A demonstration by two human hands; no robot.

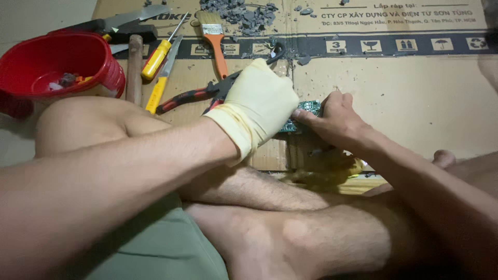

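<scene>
Head view, item one?
— Left hand [258, 103], in a pale yellow glove, fist closed around pliers [194, 96] with red-and-black handles; the handles stick out to the left of the fist, and a dark hooked tip shows just above the knuckles.

Item two?
— Right hand [333, 116], bare, fingers pinched on the edge of a green circuit board [310, 107]. The board sits between the two hands, low over the cardboard sheet [404, 98], and is mostly hidden by them. Whether the pliers bite the board cannot be told.

Surface?
— Flattened brown cardboard sheet with printed shipping symbols, spread on the floor. The person sits cross-legged on it, bare knees and shins in the foreground.

Upper left lot?
— Red plastic bowl [57, 65] holding small scraps. Just beside it a wooden handle [135, 67], upright in frame. Next, a yellow-handled screwdriver [161, 52] and a yellow-handled blade [162, 78], side by side. Metal shears [122, 23] lie at the top edge, behind the bowl.

Top centre?
— Paintbrush [213, 36] with orange handle, bristles pointing away. Near its bristles, a heap of grey rubble [238, 13], with a few loose chips further right.

Below the board?
— Something yellow [321, 173], blurred, near the shin; kind cannot be told.
</scene>
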